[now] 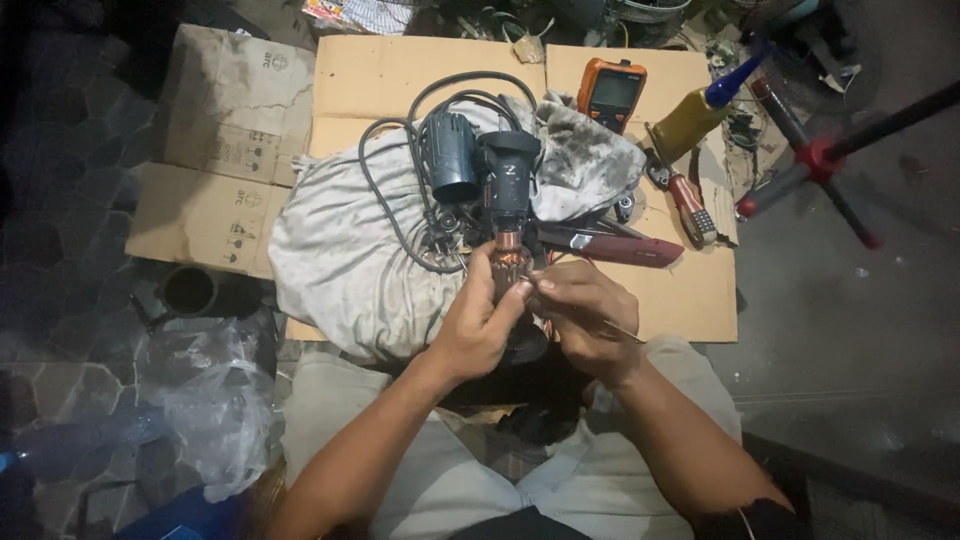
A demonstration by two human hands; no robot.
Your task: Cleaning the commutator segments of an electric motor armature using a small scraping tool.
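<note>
Both hands close around a copper-wound armature (508, 262) over the lap: left hand (478, 325) grips its side, right hand (585, 320) pinches near it, just below the power tool (507, 180) on a cloth (340, 250) atop cardboard (690, 290)

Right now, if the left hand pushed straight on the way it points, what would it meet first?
The left hand points up and away, so past the copper-wound rotor it holds, it would likely first meet the black power-tool housing; depth is unclear.

Two bare forearms without sleeves, left hand (478, 325) and right hand (590, 322) ungloved, light beige trousers worn, possibly a dark shirt
</note>
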